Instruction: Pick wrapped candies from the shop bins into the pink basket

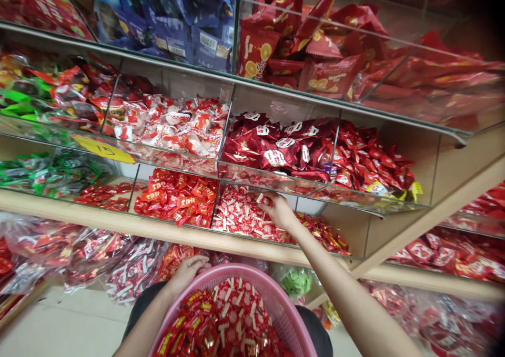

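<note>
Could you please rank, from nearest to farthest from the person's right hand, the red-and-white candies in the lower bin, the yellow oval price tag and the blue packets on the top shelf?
From the right hand:
1. Red-and-white wrapped candies, under its fingers.
2. Yellow oval price tag, far left.
3. Blue plastic packets, top shelf, upper left.

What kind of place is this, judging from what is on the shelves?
Most likely a sweet shop or snack store. Glass-fronted shelf bins hold heaps of wrapped candies, a yellow price tag reads 15, and the right hand reaches into the red-and-white candies above a pink basket that the left hand holds.
</note>
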The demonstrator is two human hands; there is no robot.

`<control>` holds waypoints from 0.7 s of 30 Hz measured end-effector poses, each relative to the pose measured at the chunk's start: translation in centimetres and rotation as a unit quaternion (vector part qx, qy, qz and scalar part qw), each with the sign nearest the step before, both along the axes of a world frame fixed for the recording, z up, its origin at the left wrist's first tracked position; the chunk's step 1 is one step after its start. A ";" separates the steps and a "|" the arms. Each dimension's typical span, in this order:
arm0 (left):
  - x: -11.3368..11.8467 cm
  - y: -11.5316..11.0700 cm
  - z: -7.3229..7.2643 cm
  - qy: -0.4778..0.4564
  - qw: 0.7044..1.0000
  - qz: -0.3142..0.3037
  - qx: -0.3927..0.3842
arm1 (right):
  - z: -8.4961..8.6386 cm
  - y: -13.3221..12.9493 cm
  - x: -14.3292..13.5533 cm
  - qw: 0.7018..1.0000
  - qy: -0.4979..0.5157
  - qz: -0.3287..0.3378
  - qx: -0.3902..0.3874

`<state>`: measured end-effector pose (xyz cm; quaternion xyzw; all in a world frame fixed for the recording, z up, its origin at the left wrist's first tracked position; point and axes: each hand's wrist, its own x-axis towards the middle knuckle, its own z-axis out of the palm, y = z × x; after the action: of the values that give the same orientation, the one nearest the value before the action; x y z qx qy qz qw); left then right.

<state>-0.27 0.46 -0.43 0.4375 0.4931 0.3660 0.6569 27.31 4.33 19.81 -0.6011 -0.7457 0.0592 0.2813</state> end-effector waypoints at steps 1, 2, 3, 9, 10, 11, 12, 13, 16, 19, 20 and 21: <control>0.0 0.0 -0.1 -0.002 1.000 0.000 0.002 | 0.0 0.2 -0.1 1.000 -0.009 -0.002 -0.010; 0.0 0.0 -0.1 -0.003 1.000 -0.001 0.002 | 0.0 0.4 -0.3 1.000 -0.017 -0.006 -0.017; -0.1 0.0 -0.2 -0.003 1.000 -0.002 0.003 | -0.1 0.6 -0.4 0.999 -0.024 -0.012 -0.023; -0.2 -0.1 0.0 0.000 1.000 0.001 0.014 | -0.3 2.6 -1.6 0.994 -0.089 -0.021 -0.068; -0.2 -0.1 0.1 0.002 1.000 0.000 0.014 | -0.3 2.8 -1.8 0.991 -0.111 -0.014 -0.078; -0.2 -0.1 0.1 0.003 1.000 -0.001 0.012 | -0.3 3.0 -2.0 0.988 -0.130 -0.009 -0.087; -0.2 -0.1 0.1 0.005 1.000 0.000 0.009 | -0.3 3.1 -2.3 0.985 -0.143 -0.007 -0.093; -0.2 -0.1 0.1 0.006 1.000 -0.001 0.004 | -0.4 3.1 -2.5 0.984 -0.150 -0.010 -0.095; -0.1 0.0 0.1 0.005 1.000 -0.001 -0.004 | -0.6 2.8 -3.2 0.981 -0.170 -0.020 -0.091; -0.1 0.0 0.1 0.003 1.000 -0.001 -0.005 | -0.9 2.3 -3.5 0.979 -0.184 -0.015 -0.087; -0.1 0.0 0.1 0.003 1.000 0.000 -0.004 | -0.9 2.1 -3.4 0.979 -0.185 -0.010 -0.087; -0.1 -0.1 0.1 0.002 1.000 -0.001 -0.002 | -0.9 2.0 -3.3 0.979 -0.184 -0.003 -0.088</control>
<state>-0.41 0.40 -0.30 0.4374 0.4947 0.3641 0.6568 23.99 6.34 18.93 -0.6261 -0.7750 0.0118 0.0854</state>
